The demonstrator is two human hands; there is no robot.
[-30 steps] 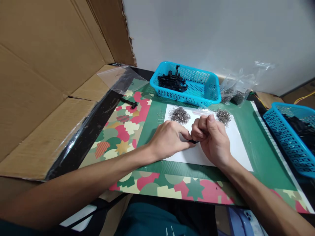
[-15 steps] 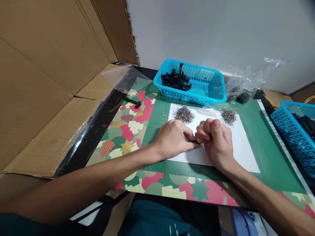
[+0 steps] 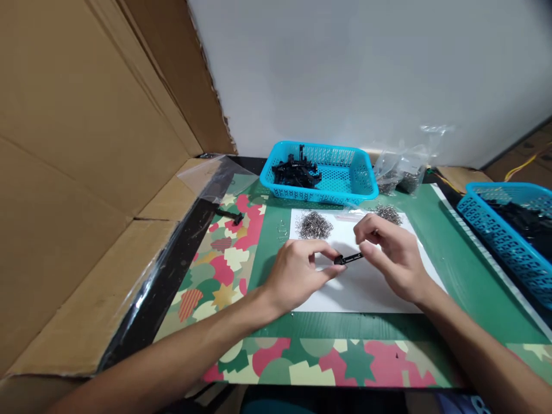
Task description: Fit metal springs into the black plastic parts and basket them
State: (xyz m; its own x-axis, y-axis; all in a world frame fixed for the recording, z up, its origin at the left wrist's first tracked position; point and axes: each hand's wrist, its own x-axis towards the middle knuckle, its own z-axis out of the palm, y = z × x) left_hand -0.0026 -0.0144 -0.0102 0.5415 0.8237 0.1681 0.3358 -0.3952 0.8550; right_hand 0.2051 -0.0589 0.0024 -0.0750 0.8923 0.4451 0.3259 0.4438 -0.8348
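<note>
The left hand (image 3: 293, 273) pinches a slim black plastic part (image 3: 350, 259). The right hand (image 3: 397, 259) curls at its other end, grip unclear.

Clock center: We read from the sheet of paper (image 3: 366, 293), atop the mat (image 3: 310, 325).
Hands: Left hand (image 3: 297, 270) enters from 8 o'clock, right hand (image 3: 394, 259) from 4, the held part (image 3: 351, 259) over the sheet between their fingertips.
Piles: On the paper, we find the left pile (image 3: 314, 225) toward 10:30, the right pile (image 3: 387, 214) at 1.
Baskets: Beyond the sheet, one basket (image 3: 319, 196) holding parts (image 3: 296, 173) at 11; a second basket (image 3: 500, 241), also loaded, at 2:30.
Bags: Filled bags (image 3: 409, 177) at 1.
Left flank: We spot a loose part (image 3: 230, 216) at 10.
</note>
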